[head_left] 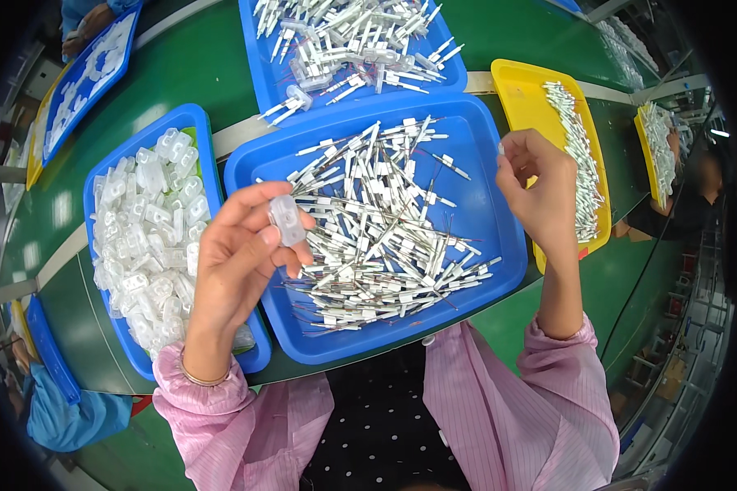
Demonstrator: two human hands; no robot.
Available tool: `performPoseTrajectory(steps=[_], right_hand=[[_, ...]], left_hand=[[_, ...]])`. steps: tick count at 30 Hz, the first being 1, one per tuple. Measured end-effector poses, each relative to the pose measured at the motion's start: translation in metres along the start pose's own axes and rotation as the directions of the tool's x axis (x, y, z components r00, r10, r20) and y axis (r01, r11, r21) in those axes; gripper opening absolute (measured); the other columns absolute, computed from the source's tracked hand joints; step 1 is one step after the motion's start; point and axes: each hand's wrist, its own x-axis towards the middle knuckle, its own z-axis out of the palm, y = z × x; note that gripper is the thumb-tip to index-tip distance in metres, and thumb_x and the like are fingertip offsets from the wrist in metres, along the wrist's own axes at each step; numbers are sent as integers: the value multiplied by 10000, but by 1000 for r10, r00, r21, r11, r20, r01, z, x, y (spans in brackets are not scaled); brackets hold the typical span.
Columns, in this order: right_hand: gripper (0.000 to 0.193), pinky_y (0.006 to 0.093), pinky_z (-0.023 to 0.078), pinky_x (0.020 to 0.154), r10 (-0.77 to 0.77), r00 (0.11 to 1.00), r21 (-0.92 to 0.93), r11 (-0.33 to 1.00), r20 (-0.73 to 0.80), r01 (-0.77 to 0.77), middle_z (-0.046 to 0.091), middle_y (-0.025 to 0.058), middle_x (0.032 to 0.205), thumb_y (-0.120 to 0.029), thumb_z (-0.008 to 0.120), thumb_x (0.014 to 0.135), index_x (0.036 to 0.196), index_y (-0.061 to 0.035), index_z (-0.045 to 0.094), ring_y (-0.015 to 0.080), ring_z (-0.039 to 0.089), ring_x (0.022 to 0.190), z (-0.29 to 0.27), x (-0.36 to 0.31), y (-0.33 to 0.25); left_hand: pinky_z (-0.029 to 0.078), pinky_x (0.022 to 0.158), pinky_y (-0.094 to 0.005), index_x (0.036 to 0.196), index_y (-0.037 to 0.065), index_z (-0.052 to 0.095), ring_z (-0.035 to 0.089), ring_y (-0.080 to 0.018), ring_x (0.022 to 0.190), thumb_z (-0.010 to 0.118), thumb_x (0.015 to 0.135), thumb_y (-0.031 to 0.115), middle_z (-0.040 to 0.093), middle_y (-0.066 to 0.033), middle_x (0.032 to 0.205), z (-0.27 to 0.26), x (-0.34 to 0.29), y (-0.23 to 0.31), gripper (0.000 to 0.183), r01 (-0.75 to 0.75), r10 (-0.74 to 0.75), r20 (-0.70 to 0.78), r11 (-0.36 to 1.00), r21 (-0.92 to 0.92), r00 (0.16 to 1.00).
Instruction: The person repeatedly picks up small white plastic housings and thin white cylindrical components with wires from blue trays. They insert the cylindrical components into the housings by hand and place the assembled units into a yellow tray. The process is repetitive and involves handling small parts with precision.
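Note:
Between the thumb and fingers of my left hand [246, 245] is a small clear plastic housing [287, 219], held above the left side of a blue tray [475, 143]. That tray holds a heap of thin white sticks with wire leads [377, 237]. Over the tray's right rim, my right hand [540, 176] is raised with thumb and forefinger closed in a pinch. Whatever sits at those fingertips, if anything, is too small to make out. To the left, a second blue tray [201, 131] is piled with clear plastic housings [151, 221] like the one I hold.
A yellow tray [516, 82] of white sticks lies at the right. Behind the middle tray, another blue tray [262, 90] holds sticks joined with clear housings. All rest on a green work surface [192, 53]. Other people's hands [86, 29] and sleeves show at the left.

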Motion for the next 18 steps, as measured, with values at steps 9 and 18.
performPoseTrajectory(steps=[9,18], right_hand=[[212,328,473,594,-79,950,-544,833,-303,-104,588,142,766,55,575,699,903,15,619,266,595,635,-36,4,56],[57,357,469,594,-294,935,-416,838,201,353,551,109,719,-21,570,656,710,-7,558,270,568,710,56,-2,17]], left_hand=[[450,609,-264,1180,-19,432,584,-179,729,499,842,26,590,-166,961,-1,-3,-2,348,6,-8,23,995,95,1000],[456,595,-263,1172,-11,435,583,-188,706,517,840,70,587,-176,947,-1,1,-7,351,19,-19,0,996,88,1000]])
